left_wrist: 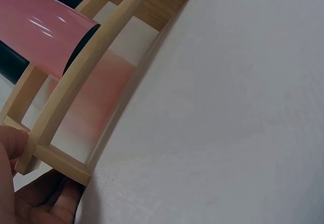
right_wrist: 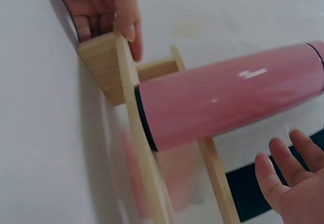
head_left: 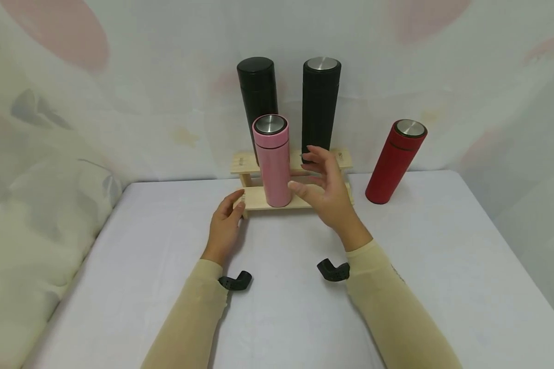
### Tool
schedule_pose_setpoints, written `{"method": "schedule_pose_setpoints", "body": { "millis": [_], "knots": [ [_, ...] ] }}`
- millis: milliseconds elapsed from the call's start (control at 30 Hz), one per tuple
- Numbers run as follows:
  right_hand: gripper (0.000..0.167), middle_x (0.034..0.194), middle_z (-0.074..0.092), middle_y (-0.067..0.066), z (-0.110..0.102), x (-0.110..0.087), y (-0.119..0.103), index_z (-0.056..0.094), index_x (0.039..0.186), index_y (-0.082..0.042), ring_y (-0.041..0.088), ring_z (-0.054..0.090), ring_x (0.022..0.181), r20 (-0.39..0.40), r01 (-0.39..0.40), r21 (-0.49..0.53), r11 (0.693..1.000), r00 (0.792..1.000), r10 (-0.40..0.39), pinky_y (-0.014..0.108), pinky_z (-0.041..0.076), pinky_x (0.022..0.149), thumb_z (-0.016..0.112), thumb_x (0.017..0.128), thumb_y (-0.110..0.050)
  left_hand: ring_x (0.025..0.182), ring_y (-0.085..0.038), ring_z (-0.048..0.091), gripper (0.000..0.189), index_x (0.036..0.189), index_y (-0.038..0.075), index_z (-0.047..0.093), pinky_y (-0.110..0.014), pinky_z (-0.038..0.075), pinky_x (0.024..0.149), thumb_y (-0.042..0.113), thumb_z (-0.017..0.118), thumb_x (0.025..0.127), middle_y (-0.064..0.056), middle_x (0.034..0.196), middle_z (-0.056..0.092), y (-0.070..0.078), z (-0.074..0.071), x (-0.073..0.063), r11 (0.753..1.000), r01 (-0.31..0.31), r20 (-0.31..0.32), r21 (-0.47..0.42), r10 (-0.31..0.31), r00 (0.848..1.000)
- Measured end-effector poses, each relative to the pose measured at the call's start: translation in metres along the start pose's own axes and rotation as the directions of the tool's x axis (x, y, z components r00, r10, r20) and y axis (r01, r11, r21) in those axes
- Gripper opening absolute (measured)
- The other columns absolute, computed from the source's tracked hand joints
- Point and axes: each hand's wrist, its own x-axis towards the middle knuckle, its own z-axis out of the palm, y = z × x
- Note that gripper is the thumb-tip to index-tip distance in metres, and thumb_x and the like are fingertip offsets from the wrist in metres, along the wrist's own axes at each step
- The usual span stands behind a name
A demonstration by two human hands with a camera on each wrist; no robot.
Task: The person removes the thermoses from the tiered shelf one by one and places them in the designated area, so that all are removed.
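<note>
A two-step wooden rack (head_left: pixel 254 200) stands at the table's back edge. My left hand (head_left: pixel 224 225) holds its left end; in the left wrist view the thumb (left_wrist: pixel 12 142) lies at the lower shelf's end and the other fingers are lower down. Upright on the lower step is a pink thermos bottle (head_left: pixel 273 169) with a silver lid top. Just right of it, my right hand (head_left: pixel 328 197) is raised with fingers spread and nothing in its grasp. Two black thermos bottles, one with a dark lid (head_left: pixel 257 87) and one silver-topped (head_left: pixel 320 102), stand on the upper step behind.
A red thermos bottle (head_left: pixel 395 164) stands on the white-covered table (head_left: pixel 286 318), to the right of the rack. Pale patterned cloth (head_left: pixel 175 92) hangs close behind the rack and along both sides.
</note>
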Motion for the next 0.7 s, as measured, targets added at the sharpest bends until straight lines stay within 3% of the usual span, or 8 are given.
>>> {"method": "schedule_pose_setpoints", "body": {
  "millis": [267, 533, 700],
  "knots": [
    [0.081, 0.152, 0.052, 0.012, 0.016, 0.005, 0.012, 0.04, 0.161, -0.01, 0.03, 0.055, 0.134, 0.036, -0.051, -0.023, 0.998, 0.998, 0.052, 0.063, 0.044, 0.112, 0.084, 0.095, -0.025, 0.153, -0.02, 0.04, 0.043, 0.158, 0.003, 0.055, -0.039, 0.035, 0.124, 0.015, 0.054, 0.117, -0.009, 0.166, 0.047, 0.002, 0.004, -0.001, 1.0, 0.004, -0.007, 0.001, -0.004, 1.0],
    [0.085, 0.155, 0.049, 0.008, 0.029, 0.009, 0.022, 0.037, 0.163, -0.011, 0.027, 0.052, 0.135, 0.026, -0.086, -0.013, 0.996, 0.996, 0.087, 0.053, 0.047, 0.113, 0.086, 0.095, -0.022, 0.154, -0.02, 0.039, 0.043, 0.158, 0.002, 0.055, -0.039, 0.034, 0.125, 0.012, 0.054, 0.116, -0.01, 0.166, 0.047, 0.001, 0.005, -0.001, 1.0, 0.002, -0.012, 0.015, -0.002, 1.0],
    [0.088, 0.154, 0.049, 0.011, 0.035, 0.011, 0.031, 0.035, 0.164, -0.011, 0.027, 0.052, 0.136, 0.028, -0.123, 0.018, 0.992, 0.992, 0.123, 0.05, 0.048, 0.114, 0.088, 0.094, -0.02, 0.153, -0.019, 0.04, 0.043, 0.158, 0.004, 0.056, -0.037, 0.034, 0.124, 0.012, 0.054, 0.116, -0.009, 0.166, 0.047, -0.012, 0.003, 0.006, 1.0, -0.002, -0.023, 0.007, 0.003, 1.0]
  ]
}}
